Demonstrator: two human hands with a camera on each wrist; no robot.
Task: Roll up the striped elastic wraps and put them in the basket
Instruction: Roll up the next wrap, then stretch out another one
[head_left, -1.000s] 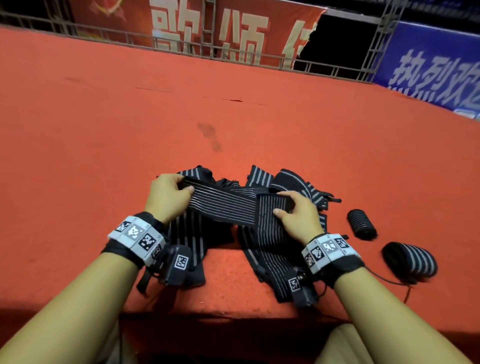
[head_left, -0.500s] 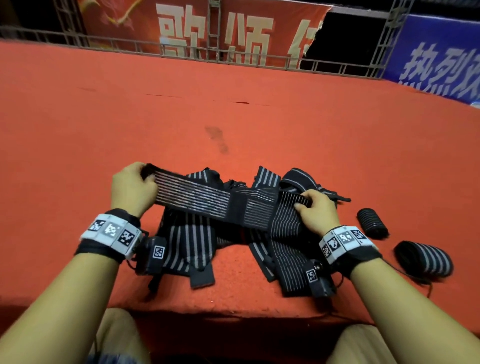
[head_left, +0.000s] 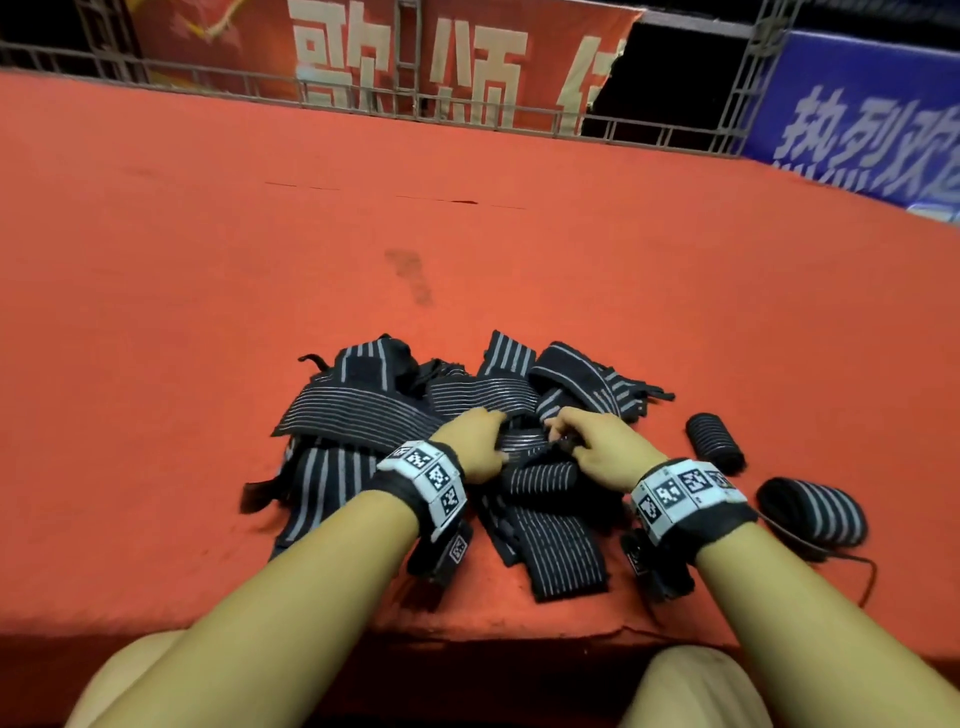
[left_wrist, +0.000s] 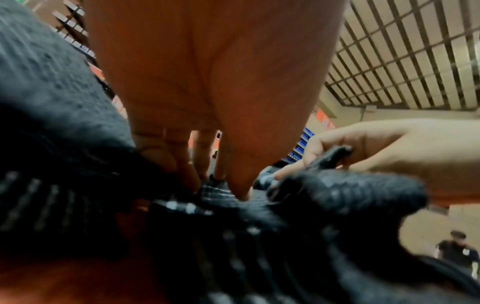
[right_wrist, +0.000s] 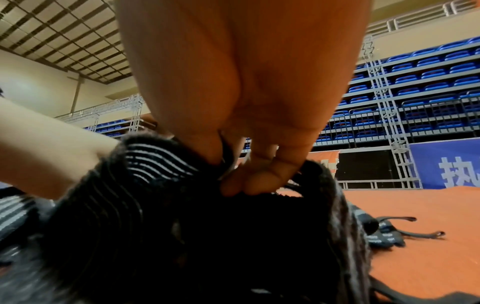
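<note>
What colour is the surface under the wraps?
Orange-red carpet, with a dark stain beyond the pile; clearest in the head view.

Red banner (head_left: 405, 57): 歌颂, third character cut. Blue banner (head_left: 862, 130): 热烈欢.
</note>
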